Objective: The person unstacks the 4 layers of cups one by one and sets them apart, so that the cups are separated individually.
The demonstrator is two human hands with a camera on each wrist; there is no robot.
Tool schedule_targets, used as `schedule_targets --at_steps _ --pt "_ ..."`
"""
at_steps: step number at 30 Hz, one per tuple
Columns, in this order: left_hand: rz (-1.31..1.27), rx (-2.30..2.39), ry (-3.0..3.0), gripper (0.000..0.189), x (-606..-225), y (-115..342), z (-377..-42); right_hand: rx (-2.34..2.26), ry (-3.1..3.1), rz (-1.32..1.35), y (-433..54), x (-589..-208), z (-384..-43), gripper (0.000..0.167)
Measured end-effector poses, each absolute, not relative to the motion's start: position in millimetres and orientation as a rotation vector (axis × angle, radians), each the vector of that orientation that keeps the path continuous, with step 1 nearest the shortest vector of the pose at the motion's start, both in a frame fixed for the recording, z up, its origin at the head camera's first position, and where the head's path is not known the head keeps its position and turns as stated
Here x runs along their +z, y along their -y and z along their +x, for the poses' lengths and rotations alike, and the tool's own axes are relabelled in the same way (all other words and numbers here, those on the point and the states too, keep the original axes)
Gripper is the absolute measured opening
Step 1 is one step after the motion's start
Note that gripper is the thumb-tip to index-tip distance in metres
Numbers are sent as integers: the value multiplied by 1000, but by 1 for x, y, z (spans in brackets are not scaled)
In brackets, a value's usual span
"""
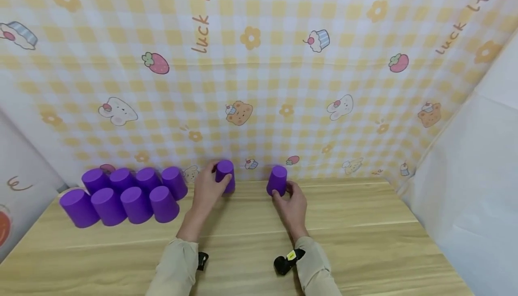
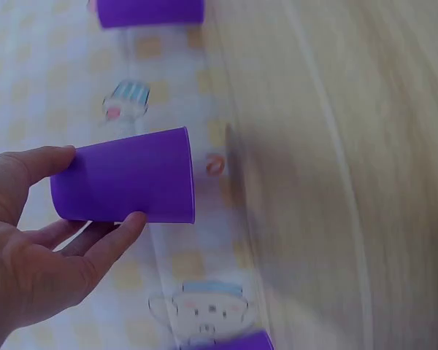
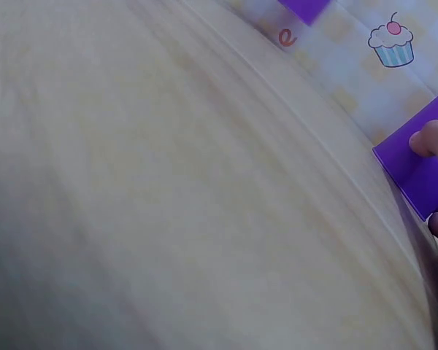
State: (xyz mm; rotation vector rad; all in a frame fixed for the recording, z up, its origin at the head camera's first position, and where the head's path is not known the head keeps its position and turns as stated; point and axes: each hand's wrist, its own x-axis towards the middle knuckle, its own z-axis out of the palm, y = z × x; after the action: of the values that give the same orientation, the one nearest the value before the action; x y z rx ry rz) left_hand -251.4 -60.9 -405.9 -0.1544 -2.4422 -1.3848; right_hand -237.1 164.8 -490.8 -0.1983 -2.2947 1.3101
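My left hand grips a purple cup turned upside down, near the back of the table. In the left wrist view, thumb and fingers clasp the sides of this cup, and its rim hangs a little above the tabletop. To the right, my right hand holds another upside-down purple cup, thumb on its near side. The right wrist view shows only part of that cup at its edge, the rim at or close to the table. A gap separates the two cups.
Several upside-down purple cups stand in two rows at the left of the wooden table. Behind the table hangs a yellow checked cloth with cartoon prints. White sheeting borders the right side.
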Motion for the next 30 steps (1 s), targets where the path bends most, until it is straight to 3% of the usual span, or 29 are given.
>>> schedule_targets --at_steps 12,30 --pt "-58 -1354 2417 51 -406 94 -246 1287 2311 -198 -166 -492 -238 46" --pt "21 -1318 2408 52 -416 106 -248 1308 2301 -189 -166 -491 -237 47"
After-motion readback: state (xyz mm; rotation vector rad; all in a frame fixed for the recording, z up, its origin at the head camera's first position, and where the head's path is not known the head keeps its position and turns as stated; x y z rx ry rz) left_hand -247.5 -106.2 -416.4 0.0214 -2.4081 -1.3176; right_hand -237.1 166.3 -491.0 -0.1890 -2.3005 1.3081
